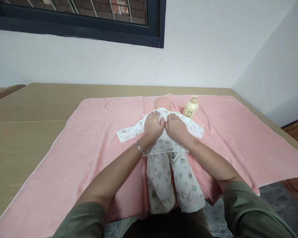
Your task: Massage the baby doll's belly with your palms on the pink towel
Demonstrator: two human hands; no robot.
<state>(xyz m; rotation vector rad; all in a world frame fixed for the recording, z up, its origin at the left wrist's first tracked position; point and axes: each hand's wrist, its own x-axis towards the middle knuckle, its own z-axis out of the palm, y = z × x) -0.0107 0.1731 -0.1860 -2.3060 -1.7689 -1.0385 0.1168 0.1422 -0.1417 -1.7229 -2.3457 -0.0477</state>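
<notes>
A doll with a bare, smooth head lies on a pink blanket, its head toward the wall. It wears a white printed shirt with both sleeves spread out, and matching white printed pants. My left hand is closed on the shirt's upper front, just below the neck. Beside it, my right hand is closed on the shirt too. The thumbs nearly meet at the middle, where the cloth is creased. My fingertips are partly hidden in the fabric.
A pale yellow pump bottle stands on the blanket, right of the doll's head. Beneath the blanket is a wooden table against a white wall. A dark-framed window is above. The blanket hangs over the front edge.
</notes>
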